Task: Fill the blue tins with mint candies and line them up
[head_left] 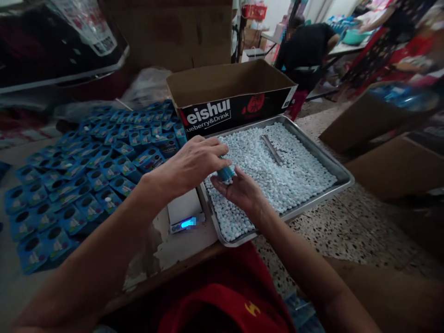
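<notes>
My left hand (194, 162) hovers over the near left corner of a metal tray (342, 173) and its fingers close on the top of a small blue container (226, 174). My right hand (239, 189) lies palm up under that container and cups it from below, with a few pale tablets on the palm. The tray is filled with several small pale blue tablets (277, 171), and a metal bar (272, 149) lies on them.
Several blue cards with round holes (69, 185) cover the table to the left. A small scale with a lit display (185, 212) sits beside the tray. An open cardboard box (232, 97) stands behind. A person in black (308, 51) works at the back right.
</notes>
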Demonstrator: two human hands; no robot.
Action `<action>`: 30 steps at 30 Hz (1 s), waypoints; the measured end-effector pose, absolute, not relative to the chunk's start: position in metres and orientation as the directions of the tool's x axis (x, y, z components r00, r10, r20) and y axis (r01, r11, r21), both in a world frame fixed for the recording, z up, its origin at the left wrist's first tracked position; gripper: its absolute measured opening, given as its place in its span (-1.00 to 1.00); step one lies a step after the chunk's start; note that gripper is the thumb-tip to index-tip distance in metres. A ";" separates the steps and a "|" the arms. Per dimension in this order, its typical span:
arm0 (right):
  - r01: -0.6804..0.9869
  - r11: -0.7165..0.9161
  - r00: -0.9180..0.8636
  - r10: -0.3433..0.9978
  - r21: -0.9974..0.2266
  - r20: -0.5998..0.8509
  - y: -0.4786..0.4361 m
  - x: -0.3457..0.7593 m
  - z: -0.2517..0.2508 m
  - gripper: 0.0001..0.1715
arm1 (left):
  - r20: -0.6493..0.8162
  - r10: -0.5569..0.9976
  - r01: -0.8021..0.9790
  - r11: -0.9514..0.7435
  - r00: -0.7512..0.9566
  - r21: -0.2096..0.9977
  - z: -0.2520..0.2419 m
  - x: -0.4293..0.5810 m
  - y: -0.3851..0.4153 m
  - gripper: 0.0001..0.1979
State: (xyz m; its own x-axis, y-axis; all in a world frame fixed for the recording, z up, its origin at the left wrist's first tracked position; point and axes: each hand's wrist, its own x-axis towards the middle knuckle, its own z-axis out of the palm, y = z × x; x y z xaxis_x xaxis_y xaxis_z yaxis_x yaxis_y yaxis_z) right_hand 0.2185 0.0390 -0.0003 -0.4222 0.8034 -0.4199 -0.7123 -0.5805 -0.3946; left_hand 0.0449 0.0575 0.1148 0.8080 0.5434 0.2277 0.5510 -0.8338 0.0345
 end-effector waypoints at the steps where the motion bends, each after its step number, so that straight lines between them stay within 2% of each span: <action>1: -0.729 -0.584 -0.416 0.792 -0.357 -0.446 0.040 0.219 0.000 -0.65 | 0.258 0.542 0.553 -0.833 0.800 0.035 0.113 0.045 0.062 -0.63; 6: -0.773 -0.587 -0.413 0.754 -0.241 -0.511 0.046 0.219 0.003 -0.60 | 0.323 0.507 0.555 -0.829 0.799 -0.071 0.105 0.042 0.068 -0.55; 10: -0.762 -0.599 -0.412 0.742 -0.246 -0.528 0.049 0.219 0.004 -0.57 | 0.385 0.564 0.649 -0.749 0.730 -0.135 0.096 0.036 0.051 -0.52; 13: -0.748 -0.608 -0.406 0.736 -0.265 -0.541 0.051 0.217 0.003 -0.58 | 0.455 0.610 0.715 -0.694 0.649 -0.090 0.088 0.032 0.038 -0.55; 17: -0.749 -0.608 -0.414 0.740 -0.264 -0.530 0.052 0.215 0.001 -0.67 | 0.487 0.612 0.705 -0.709 0.623 -0.012 0.085 0.025 0.033 -0.58; 20: -0.735 -0.632 -0.435 0.716 -0.244 -0.545 0.051 0.216 0.000 -0.67 | 0.563 0.678 0.754 -0.641 0.472 0.140 0.083 0.016 0.032 -0.71; 22: -0.733 -0.638 -0.441 0.710 -0.236 -0.549 0.051 0.217 -0.001 -0.67 | 0.595 0.735 0.755 -0.581 0.325 0.305 0.074 0.009 0.027 -0.77; 24: -0.733 -0.637 -0.440 0.711 -0.237 -0.549 0.052 0.217 -0.003 -0.72 | 0.566 0.813 0.714 -0.477 0.137 0.513 0.056 0.002 0.016 -0.72; 27: -0.705 -0.667 -0.466 0.694 -0.244 -0.549 0.051 0.219 -0.006 -0.89 | 0.346 0.914 0.485 -0.209 -0.212 0.849 0.020 -0.008 -0.012 -0.55; 28: -0.694 -0.677 -0.480 0.689 -0.246 -0.543 0.051 0.219 -0.007 -0.91 | 0.238 0.929 0.364 -0.126 -0.283 0.923 0.008 -0.010 -0.023 -0.49; 30: -0.673 -0.693 -0.508 0.686 -0.257 -0.522 0.050 0.221 -0.008 -0.88 | 0.053 0.939 0.140 -0.005 -0.340 0.990 -0.012 -0.015 -0.043 -0.41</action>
State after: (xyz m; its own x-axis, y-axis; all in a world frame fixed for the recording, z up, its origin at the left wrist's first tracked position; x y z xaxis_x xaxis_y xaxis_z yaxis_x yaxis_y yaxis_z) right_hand 0.2211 0.0499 -0.0078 -0.5075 0.6858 -0.5216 -0.6733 -0.6934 -0.2567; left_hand -0.0146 -0.0431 -0.0122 -0.3395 0.9391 0.0532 0.1402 -0.0054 0.9901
